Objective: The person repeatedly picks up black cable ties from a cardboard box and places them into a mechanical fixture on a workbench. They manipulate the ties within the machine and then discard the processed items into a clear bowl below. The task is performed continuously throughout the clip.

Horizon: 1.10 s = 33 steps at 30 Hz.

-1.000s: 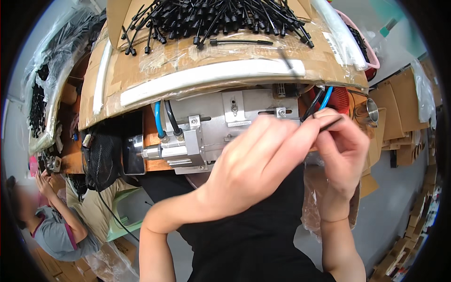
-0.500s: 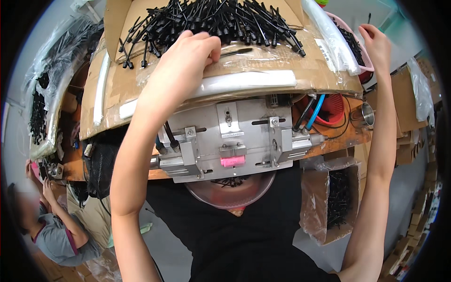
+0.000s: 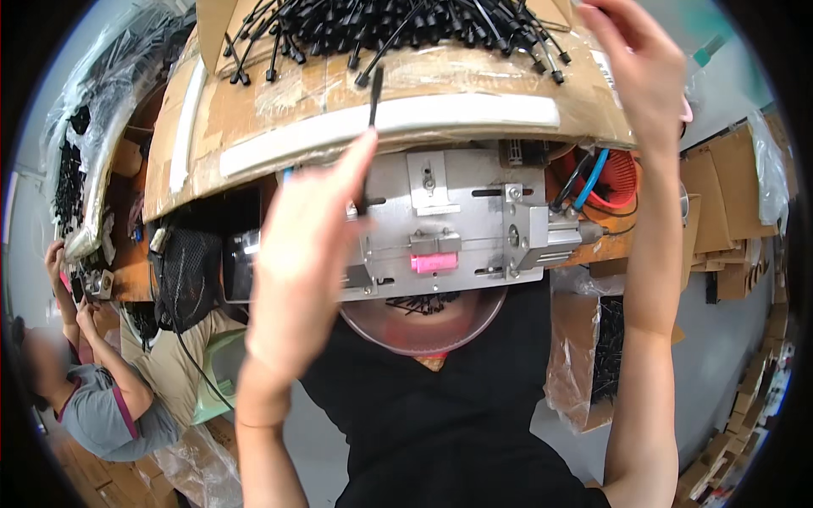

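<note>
My left hand [image 3: 309,245], blurred by motion, is over the left part of a metal fixture [image 3: 474,220]. Its fingers are closed around a slim black stick-like tool [image 3: 374,95], whose tapered end points up past the fingertips. At the top right, my right hand [image 3: 639,72] is raised beside the cardboard with thumb and fingers bent together; what they hold, if anything, is hidden. A small pink block [image 3: 434,263] sits at the fixture's front centre, against a metal holder. Black rod-like parts with wider ends [image 3: 389,30] lie heaped on the cardboard [image 3: 296,93].
Below the fixture is a clear bowl [image 3: 423,343] with black parts. A red basket [image 3: 611,182] and blue tube [image 3: 591,179] are at its right. A plastic-lined box of black parts [image 3: 605,356] stands lower right. At far left another person [image 3: 106,406] works.
My left hand has come back from the heap toward me, turning the black tool upright. My right hand has moved left and up, away from the pink basket. The whole view has shifted slightly.
</note>
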{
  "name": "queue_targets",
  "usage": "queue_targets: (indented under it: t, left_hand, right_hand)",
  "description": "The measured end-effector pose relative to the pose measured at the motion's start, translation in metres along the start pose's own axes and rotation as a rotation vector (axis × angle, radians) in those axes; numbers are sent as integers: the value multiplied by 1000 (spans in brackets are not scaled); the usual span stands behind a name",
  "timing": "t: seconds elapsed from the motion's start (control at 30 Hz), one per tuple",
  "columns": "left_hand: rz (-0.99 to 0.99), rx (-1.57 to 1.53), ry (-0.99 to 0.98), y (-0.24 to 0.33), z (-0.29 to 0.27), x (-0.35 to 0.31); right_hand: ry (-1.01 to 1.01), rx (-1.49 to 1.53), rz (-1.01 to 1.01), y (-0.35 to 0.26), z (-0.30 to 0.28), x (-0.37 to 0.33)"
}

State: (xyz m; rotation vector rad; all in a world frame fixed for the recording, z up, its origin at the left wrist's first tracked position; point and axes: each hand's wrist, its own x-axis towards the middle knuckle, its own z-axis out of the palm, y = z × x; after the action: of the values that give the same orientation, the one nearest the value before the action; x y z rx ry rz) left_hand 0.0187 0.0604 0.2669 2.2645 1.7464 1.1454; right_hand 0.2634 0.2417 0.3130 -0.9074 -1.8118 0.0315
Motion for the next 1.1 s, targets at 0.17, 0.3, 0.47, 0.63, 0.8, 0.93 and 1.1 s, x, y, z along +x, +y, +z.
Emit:
queue_targets:
  t: [0.17,0.3,0.47,0.63,0.8,0.93,1.1]
  left_hand:
    - [-6,41,-152,39,53,-90]
    - [-27,154,-201,42,82,-98]
    - [-17,171,-284,41,74,-86]
    - [-28,185,-340,40,66,-84]
    - [16,23,-158,24,28,-30]
    - [198,213,131,-46,27,74]
    - [41,-41,-264,-54,1,96]
  right_hand:
    - [-73,453,270,17,-49,-37]
    - [-68,632,307,-11,-54,-65]
    - [16,580,250,-42,-61,-79]
    - [-35,425,288,-70,-51,-122]
    - [-383,338,190,-97,-14,-204]
    - [-481,283,95,-103,6,-228]
    - [-536,305,75,-101,24,-235]
